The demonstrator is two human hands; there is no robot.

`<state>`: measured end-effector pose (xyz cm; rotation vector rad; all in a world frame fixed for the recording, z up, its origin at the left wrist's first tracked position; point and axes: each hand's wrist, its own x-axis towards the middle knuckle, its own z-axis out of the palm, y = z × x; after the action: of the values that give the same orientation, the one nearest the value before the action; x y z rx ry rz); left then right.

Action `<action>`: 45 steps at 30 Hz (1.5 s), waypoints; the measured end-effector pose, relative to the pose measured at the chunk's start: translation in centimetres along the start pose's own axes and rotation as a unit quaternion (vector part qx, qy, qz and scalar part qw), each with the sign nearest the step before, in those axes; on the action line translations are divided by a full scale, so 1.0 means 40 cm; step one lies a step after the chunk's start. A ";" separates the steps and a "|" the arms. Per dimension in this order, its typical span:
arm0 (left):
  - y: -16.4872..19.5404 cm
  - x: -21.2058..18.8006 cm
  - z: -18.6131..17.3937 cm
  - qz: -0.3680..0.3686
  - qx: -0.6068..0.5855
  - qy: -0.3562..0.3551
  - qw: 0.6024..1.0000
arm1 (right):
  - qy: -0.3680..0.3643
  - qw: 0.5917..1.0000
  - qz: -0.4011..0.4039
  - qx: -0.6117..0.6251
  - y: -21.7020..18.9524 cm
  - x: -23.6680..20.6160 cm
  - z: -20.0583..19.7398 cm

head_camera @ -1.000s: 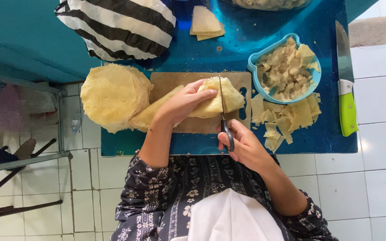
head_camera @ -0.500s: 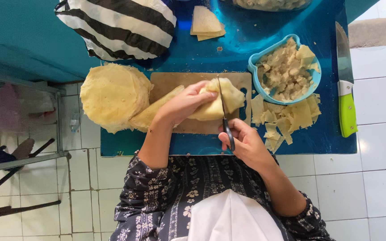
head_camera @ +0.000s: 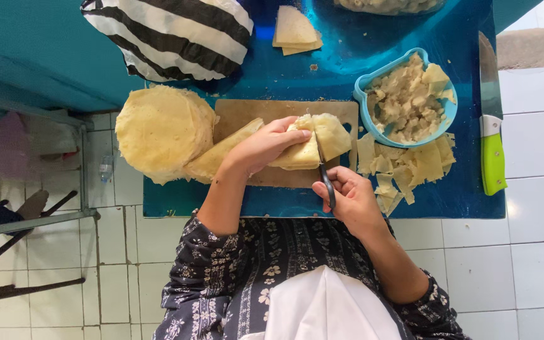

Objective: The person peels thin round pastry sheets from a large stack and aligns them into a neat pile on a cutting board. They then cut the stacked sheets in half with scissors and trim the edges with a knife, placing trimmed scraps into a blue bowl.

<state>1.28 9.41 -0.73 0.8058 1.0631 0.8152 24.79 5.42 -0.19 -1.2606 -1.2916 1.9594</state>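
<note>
Left hand [head_camera: 266,146] fingers pin folded wrappers [head_camera: 313,143]; right hand [head_camera: 347,198] fingers grip knife [head_camera: 325,176].

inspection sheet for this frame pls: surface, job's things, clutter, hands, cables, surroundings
Surface: blue table top, wooden cutting board on it.
Job's things: folded pale wrapper stack on the board; dark-handled knife cutting into it.
Clutter: round wrapper stack, cut trimmings, blue bowl of filling, green-handled knife, striped bag.
Hands: left hand presses the folded stack; right hand grips the knife.
Cables: nothing seen.
Surroundings: white tiled floor.
</note>
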 end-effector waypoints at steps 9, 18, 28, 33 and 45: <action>0.094 -0.127 -0.037 0.095 0.119 0.114 0.982 | -0.123 0.989 0.068 0.055 -0.029 -0.016 -0.015; 0.167 -0.036 0.083 0.068 0.297 0.030 0.952 | -0.177 0.983 -0.054 0.000 0.075 -0.154 -0.220; 0.106 0.045 0.092 0.221 0.545 0.119 0.800 | -0.166 0.982 -0.080 0.028 0.128 -0.199 -0.307; 0.096 0.023 0.117 0.127 0.554 0.162 0.807 | -0.147 0.983 -0.102 0.038 0.111 -0.183 -0.327; 0.095 0.025 0.127 0.177 0.481 0.092 0.854 | -0.092 0.978 -0.131 0.130 0.150 -0.187 -0.351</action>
<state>5.69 11.24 3.57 1.8449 1.5401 0.6358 41.21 3.39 -4.17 -0.7574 -1.1715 2.0073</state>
